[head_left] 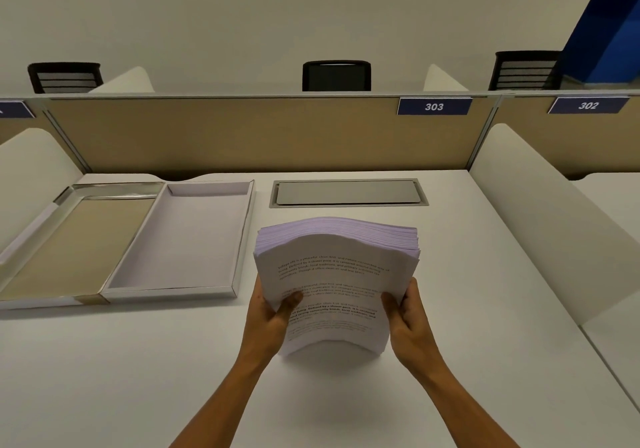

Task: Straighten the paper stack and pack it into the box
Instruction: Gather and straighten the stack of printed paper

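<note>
Both hands, left hand (273,312) and right hand (410,312), fingers pinching the upright paper stack (334,285), are squaring it at centre frame; next, probably lowering it into the open box (242,236), left.

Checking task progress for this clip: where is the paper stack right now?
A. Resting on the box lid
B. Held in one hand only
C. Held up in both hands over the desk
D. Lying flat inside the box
C: the paper stack is gripped by the left hand and right hand, while the box lies empty.
</note>
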